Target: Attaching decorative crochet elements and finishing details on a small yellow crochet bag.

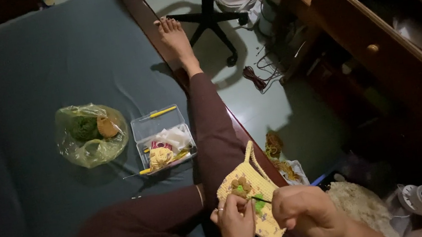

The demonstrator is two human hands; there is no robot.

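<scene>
**Fingers pinch hook and crochet piece over the lap**

Fingers of the left hand are curled shut on the near edge of the yellow crochet piece, pinching it right where a bit of green yarn sits. Right hand is closed into a fist around a thin crochet hook, and that hook runs leftward from the fist, its tip aimed at the left fingertips, long axis nearly level across the view. Both hands are touching the work, the left one directly on the stitch spot, the right just beside it.

Crochet piece lies on the person's lap, long axis running away from the hands and slightly left, its handle loop pointing outward toward the knee. Small brown bobbles sit near its middle.

Further out on the dark bed, a clear plastic box holds yarn scraps and yellow hooks. Just left of it, apart, a plastic bag with green yarn. Beyond, a bare foot and an office chair base on the floor.
</scene>
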